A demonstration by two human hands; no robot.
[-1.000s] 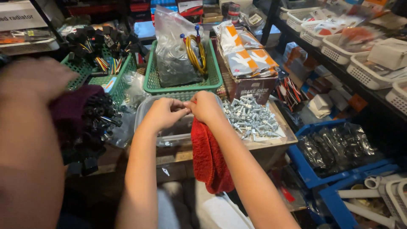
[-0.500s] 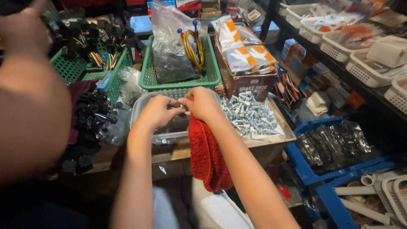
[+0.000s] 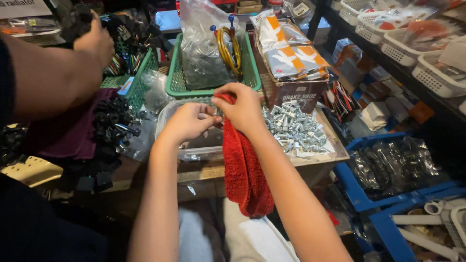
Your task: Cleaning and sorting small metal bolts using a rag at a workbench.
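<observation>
On a crowded parts bench, the left hand (image 3: pixel 187 121) pinches a small bolt (image 3: pixel 203 115) against the red cloth (image 3: pixel 242 165) gripped by the right hand (image 3: pixel 242 109); it could slip from the fingertips into the clear tub (image 3: pixel 194 145) just below.

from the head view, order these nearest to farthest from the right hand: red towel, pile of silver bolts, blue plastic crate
1. Red terry towel: in the right hand, hanging below it.
2. Pile of silver metal bolts: just right of it.
3. Blue plastic crate: lower right, farthest.
</observation>
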